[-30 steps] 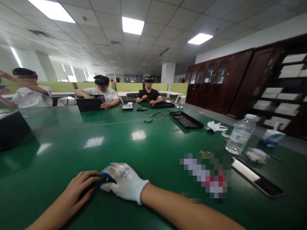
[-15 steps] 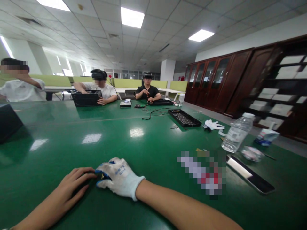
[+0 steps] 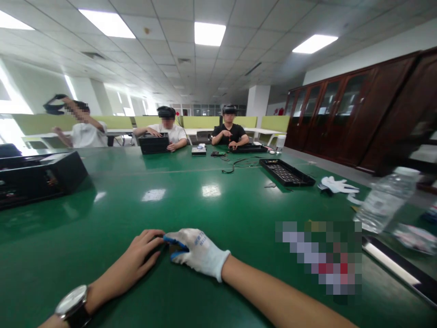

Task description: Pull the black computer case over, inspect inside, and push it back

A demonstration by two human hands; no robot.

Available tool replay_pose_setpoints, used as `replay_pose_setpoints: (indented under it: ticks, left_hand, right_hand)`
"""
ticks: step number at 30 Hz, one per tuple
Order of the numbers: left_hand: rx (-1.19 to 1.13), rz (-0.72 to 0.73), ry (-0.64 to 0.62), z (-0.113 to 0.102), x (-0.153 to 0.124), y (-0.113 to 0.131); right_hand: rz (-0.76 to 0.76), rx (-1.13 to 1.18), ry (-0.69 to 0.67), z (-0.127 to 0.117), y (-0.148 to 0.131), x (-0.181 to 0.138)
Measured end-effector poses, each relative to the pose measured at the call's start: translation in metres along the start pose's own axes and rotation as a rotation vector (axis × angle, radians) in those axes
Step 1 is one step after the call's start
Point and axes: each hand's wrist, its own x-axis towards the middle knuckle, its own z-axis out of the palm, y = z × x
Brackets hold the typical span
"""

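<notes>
My right hand (image 3: 198, 253) wears a white glove with blue fingertips and rests low on the green table (image 3: 191, 200), fingers curled. My bare left hand (image 3: 138, 259) lies beside it, its fingertips meeting the gloved fingertips. A small dark thing seems pinched between them, but it is too small to make out. A watch (image 3: 73, 304) sits on my left wrist.
A black case (image 3: 37, 178) lies at the left. A clear water bottle (image 3: 384, 200), a dark flat device (image 3: 399, 269) and a pixelated patch are at the right. Further off are a black tray (image 3: 286, 172), white gloves (image 3: 337, 186) and cables. Three people sit at the far end.
The view has swung left, so the bottle and flat device slid toward the right edge and the black case came into view. My hands stay together on the table.
</notes>
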Motion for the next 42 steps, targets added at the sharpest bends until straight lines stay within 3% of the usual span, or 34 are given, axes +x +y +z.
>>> replay_pose_setpoints:
  ticks: [5, 11, 14, 17, 21, 24, 27, 30, 34, 36, 39, 42]
  left_hand:
    - [-0.043, -0.015, -0.035, -0.012, 0.004, 0.017]
    - [-0.052, -0.004, 0.008, -0.011, 0.0, 0.027]
    - [0.07, 0.037, 0.096, -0.018, 0.001, 0.023]
    - [0.331, -0.01, 0.282, -0.056, 0.022, 0.003]
    - [0.481, -0.232, 0.481, -0.138, 0.069, -0.04]
    - [0.504, -0.366, 0.377, -0.176, 0.093, -0.062]
    - [0.51, -0.479, 0.223, -0.182, 0.099, -0.061]
    - [0.53, -0.548, 0.145, -0.174, 0.092, -0.035]
    - [0.519, -0.531, 0.057, -0.166, 0.053, 0.041]
    - [0.425, -0.453, -0.051, -0.17, 0.023, 0.089]
    - [0.055, -0.252, -0.36, -0.187, -0.018, 0.142]
    - [-0.001, -0.005, -0.482, -0.195, -0.04, 0.145]
  right_hand:
    - [-0.003, -0.011, 0.055, 0.004, -0.001, -0.002]
    - [0.066, 0.179, -0.098, -0.008, 0.0, 0.002]
    - [0.124, 0.196, -0.166, -0.023, -0.001, -0.001]
    - [0.263, 0.121, -0.088, -0.036, 0.01, -0.007]
    - [0.393, -0.021, 0.145, -0.047, 0.044, -0.01]
    - [0.446, -0.078, 0.216, -0.051, 0.06, -0.007]
    - [0.476, -0.038, 0.223, -0.053, 0.061, -0.004]
    - [0.565, 0.044, 0.336, -0.057, 0.06, -0.002]
    - [0.669, 0.09, 0.48, -0.069, 0.064, -0.003]
    - [0.657, 0.091, 0.467, -0.073, 0.064, -0.005]
    - [0.583, 0.106, 0.4, -0.076, 0.058, -0.007]
    - [0.546, 0.115, 0.368, -0.074, 0.051, -0.011]
